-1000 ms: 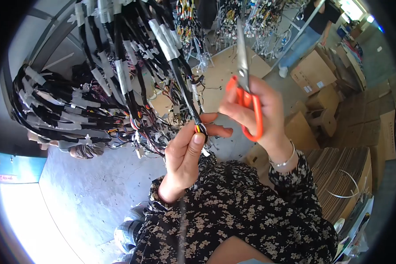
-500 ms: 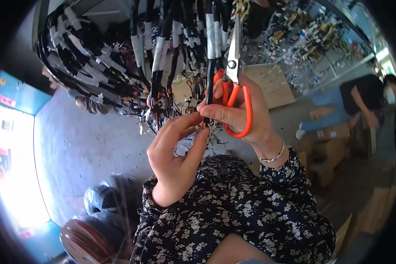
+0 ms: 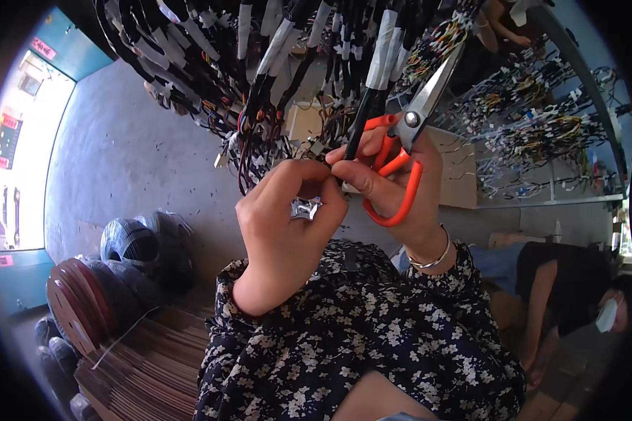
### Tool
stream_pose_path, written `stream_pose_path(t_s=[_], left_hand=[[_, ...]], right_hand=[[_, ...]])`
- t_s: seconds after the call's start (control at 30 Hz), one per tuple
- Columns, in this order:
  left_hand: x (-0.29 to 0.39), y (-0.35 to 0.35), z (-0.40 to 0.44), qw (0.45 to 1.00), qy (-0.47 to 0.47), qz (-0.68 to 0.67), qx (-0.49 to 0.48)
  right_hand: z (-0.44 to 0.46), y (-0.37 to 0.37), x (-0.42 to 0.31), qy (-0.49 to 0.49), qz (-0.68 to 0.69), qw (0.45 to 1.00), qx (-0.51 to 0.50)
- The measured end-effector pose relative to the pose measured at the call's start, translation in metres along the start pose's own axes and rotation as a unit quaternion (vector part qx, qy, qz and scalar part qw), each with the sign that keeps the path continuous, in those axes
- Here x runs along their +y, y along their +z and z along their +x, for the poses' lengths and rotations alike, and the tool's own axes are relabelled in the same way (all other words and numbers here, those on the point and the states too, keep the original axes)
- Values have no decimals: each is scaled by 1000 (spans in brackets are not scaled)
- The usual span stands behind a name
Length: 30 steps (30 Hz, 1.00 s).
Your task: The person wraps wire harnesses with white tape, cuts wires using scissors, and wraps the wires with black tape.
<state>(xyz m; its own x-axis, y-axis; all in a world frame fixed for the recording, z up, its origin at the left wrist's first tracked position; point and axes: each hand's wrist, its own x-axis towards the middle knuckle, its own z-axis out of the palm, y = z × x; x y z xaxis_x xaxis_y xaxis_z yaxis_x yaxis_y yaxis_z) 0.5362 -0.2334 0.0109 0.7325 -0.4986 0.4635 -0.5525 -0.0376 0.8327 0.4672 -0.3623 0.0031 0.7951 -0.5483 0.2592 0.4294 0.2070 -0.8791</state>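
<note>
A black-sleeved wire harness (image 3: 359,130), wrapped higher up in white tape (image 3: 385,49), slants down between my hands. Thumb and forefinger of my left hand (image 3: 277,217) are pinched together around its lower end, which the fingertips hide. Just above that pinch, my right hand (image 3: 418,196) grips the sleeve between thumb and forefinger. The same right hand also carries scissors (image 3: 428,98) with orange-red handles, hooked over the fingers, their blades pointing up and right. Other taped harnesses (image 3: 277,49) hang close behind, their loose coloured wires (image 3: 249,137) dangling beside my left hand.
More harnesses with white connectors (image 3: 541,140) hang from a rack at the right. A masked person in a dark top (image 3: 569,288) bends at lower right. Coils of dark tubing (image 3: 130,242), a brown reel (image 3: 77,302) and stacked cardboard (image 3: 147,365) stand at lower left.
My view has turned. The harness leans more, its top to the right, and the scissors have tilted right with my right hand. My left fingertips have closed together, covering the coloured wires that showed between them.
</note>
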Motion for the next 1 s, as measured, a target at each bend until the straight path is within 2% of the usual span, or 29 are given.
stream_pose_path(t_s=[0.13,0.17,0.27,0.3,0.4,0.43,0.53,0.63,0.67,0.73,0.83,0.93,1.0], left_hand=[[-10,8,4,969,-163,-183,-24],[-10,8,7,945,-226,-232,-47],[-33,14,20,853,-318,-389,-137],[-38,19,20,841,-330,-400,-151],[-42,18,21,807,-327,-452,-196],[-44,16,19,801,-324,-462,-201],[-46,4,10,800,-269,-503,-185],[-36,3,7,842,-225,-464,-162],[-31,4,8,860,-219,-437,-148],[-39,0,10,857,-224,-430,-175],[-45,2,10,846,-210,-455,-182],[-47,6,8,839,-228,-464,-169],[-49,11,7,798,-276,-512,-159]], right_hand=[[5,-23,3,-24,-111,992,-55],[8,-27,3,-27,-134,988,-69],[18,-31,0,-22,-148,985,-84],[20,-31,-3,-17,-141,987,-81],[23,-30,-12,6,-139,984,-116],[24,-38,-15,-9,-197,969,-150],[25,-36,-14,8,-154,975,-161],[22,-28,-9,-8,-109,986,-125],[23,-29,-10,-13,-141,982,-125],[22,-30,-13,-22,-204,971,-123],[17,-21,-19,-20,-199,975,-96],[17,-22,-18,-82,-270,956,-85],[19,-21,-21,-59,-258,960,-91]])
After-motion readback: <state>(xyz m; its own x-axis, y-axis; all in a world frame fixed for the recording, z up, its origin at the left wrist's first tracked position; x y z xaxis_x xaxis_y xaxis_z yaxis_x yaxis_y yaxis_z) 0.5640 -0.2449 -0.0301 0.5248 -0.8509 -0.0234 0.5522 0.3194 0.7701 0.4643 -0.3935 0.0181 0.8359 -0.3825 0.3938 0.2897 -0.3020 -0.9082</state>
